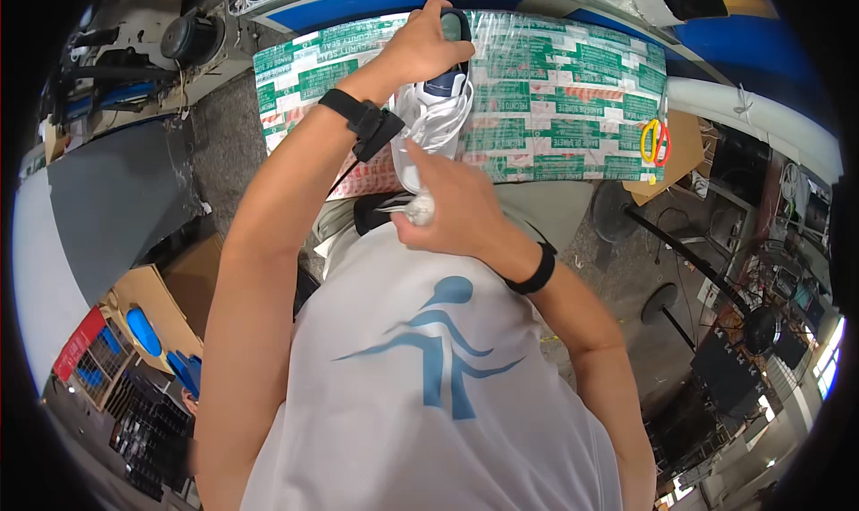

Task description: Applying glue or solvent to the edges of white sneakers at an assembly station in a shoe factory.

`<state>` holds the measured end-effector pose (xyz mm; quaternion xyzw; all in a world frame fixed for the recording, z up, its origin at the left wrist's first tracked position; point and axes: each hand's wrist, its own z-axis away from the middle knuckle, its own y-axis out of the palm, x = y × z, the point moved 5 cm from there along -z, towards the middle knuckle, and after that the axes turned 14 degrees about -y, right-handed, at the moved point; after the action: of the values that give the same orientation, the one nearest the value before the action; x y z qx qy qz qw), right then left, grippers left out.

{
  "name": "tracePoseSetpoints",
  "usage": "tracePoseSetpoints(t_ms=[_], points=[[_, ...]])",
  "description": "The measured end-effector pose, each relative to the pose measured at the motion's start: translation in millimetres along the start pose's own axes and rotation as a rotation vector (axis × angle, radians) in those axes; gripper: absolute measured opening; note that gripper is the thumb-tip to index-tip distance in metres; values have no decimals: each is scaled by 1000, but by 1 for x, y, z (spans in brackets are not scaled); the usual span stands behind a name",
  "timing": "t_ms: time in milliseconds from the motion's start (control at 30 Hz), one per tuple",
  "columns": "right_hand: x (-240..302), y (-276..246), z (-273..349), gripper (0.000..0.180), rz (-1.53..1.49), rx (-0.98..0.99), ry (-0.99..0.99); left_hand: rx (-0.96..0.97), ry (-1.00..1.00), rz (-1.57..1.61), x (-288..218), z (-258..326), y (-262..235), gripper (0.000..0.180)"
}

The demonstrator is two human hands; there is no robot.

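A white sneaker [453, 83] with a navy tongue and collar lies on the green-and-white taped work surface [573, 99], its toe pointing toward me. Loose white laces [440, 122] cross its upper. My left hand [426, 47] is closed round the collar at the heel, fingers wrapped over the dark opening. Near the toe, by my shirt, my right hand [461, 208] pinches a crumpled white wad [419, 209]; its material is unclear. That hand's index finger stretches toward the shoe's front, where whether it touches the shoe cannot be made out.
Scissors with yellow and red handles [655, 142] lie at the surface's right edge. A cardboard piece [673, 157] sits beyond that edge. Behind the surface runs a blue-and-metal frame [331, 10]. Stands with round black bases [617, 212] are on the floor at right.
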<state>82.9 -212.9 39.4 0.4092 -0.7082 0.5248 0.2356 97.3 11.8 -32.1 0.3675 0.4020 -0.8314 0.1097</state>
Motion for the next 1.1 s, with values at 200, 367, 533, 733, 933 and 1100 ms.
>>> tracePoseSetpoints(t_ms=[200, 367, 533, 733, 933, 1100], points=[[-16, -1, 4, 112, 489, 60, -74, -27, 27, 6, 2, -2, -1, 85], [-16, 2, -9, 105, 274, -10, 53, 88, -75, 14, -2, 1, 2, 96], [13, -34, 15, 97, 10, 99, 158, 9, -15, 12, 1, -1, -2, 88], [-4, -57, 29, 93, -161, -126, 187, 15, -9, 54, 3, -3, -1, 85], [-27, -49, 23, 93, 60, -98, 190, 13, -18, 3, -2, 0, -4, 86], [-7, -49, 37, 97, 144, -5, 137, 53, -37, 14, -5, 2, -7, 86]])
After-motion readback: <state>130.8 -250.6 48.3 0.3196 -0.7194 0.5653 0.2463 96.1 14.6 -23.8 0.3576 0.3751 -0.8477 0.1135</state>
